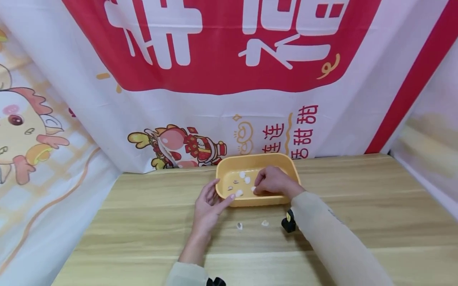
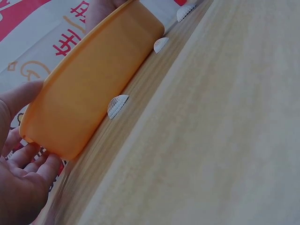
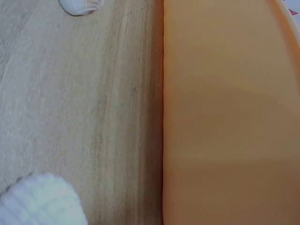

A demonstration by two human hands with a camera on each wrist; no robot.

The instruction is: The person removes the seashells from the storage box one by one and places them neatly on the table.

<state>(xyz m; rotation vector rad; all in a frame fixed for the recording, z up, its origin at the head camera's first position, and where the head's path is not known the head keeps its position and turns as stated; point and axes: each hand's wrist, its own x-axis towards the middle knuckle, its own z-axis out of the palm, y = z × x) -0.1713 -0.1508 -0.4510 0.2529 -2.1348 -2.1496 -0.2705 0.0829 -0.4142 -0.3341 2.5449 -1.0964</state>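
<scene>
The yellow tub (image 1: 257, 162) sits on the wooden table (image 1: 358, 206), near the back; some shells (image 1: 245, 177) lie inside it already; two shells (image 1: 239, 226) lie out on the table, just in front of the tub. The left hand (image 1: 209, 206) rests with straight fingers on the tub's near corner, holding nothing. The right hand (image 1: 273, 182) reaches into the tub, fingers bent down over a shell; I cannot tell if it grips it. So some shells are in, and two are left outside.
</scene>
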